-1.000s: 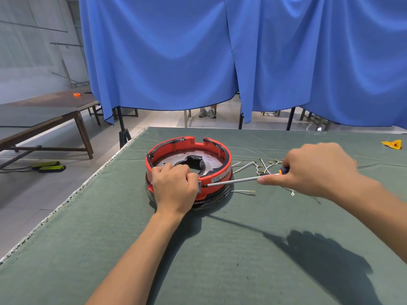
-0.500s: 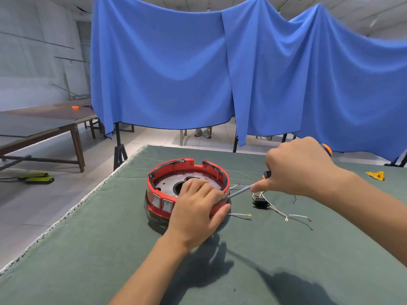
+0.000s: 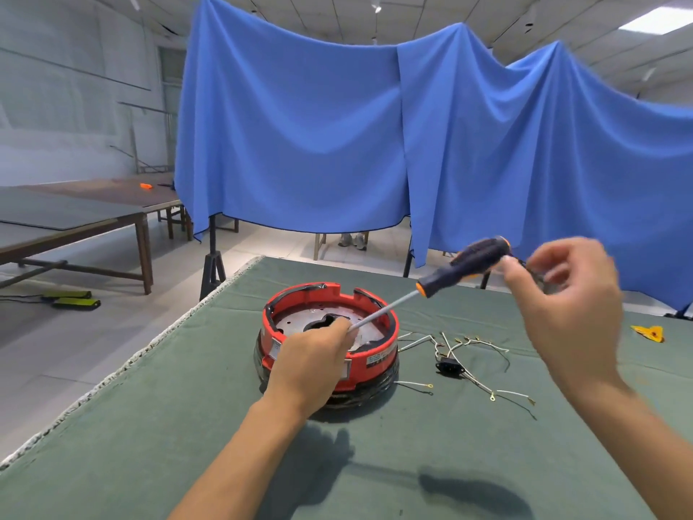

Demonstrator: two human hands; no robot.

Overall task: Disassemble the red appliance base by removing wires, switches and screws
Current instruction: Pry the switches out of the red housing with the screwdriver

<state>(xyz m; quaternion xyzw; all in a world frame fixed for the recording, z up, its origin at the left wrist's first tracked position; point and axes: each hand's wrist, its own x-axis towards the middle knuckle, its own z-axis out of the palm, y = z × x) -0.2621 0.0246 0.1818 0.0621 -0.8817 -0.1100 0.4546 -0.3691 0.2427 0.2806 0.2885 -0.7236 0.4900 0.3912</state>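
On the green table: one red base, one screwdriver pinched by left hand; right hand, two o'clock, blurred, grasp unclear.

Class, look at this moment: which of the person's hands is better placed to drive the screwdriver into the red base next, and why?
Right. The right hand touches the black-and-orange screwdriver handle. The left hand pinches the metal shaft over the round red plastic appliance base, so it suits guiding the tip.

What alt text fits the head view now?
A left hand pinches a screwdriver shaft over a red appliance base on a green table, the right hand fingering its handle; loose wires lie beside the base.
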